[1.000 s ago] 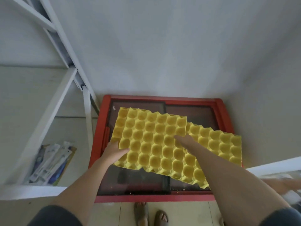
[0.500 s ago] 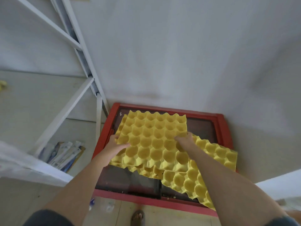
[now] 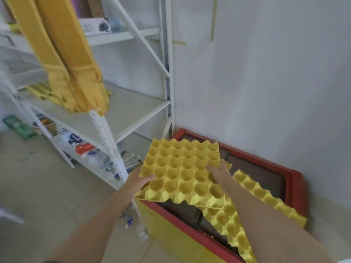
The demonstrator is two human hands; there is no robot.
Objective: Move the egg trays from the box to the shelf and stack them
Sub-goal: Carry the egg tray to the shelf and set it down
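A yellow egg tray (image 3: 180, 168) is held level above the left end of the red-rimmed box (image 3: 292, 179). My left hand (image 3: 141, 180) grips its left edge and my right hand (image 3: 218, 170) grips its right edge. Another yellow tray (image 3: 252, 190) lies tilted on the box under my right arm, and more tray edges show beneath the held one. The white metal shelf (image 3: 121, 111) stands left of the box, with a few yellow trays (image 3: 43, 92) lying at its far left.
A yellow cloth (image 3: 72, 73) hangs over the shelf's front post. Packets and bags (image 3: 89, 150) fill the bottom shelf level. A white wall runs behind the box. Small litter (image 3: 133, 221) lies on the tiled floor by the box corner.
Both hands have lifted the top tray up off the box and carried it left toward the shelf. My view has swung left, bringing the shelf levels and hanging cloth into sight.
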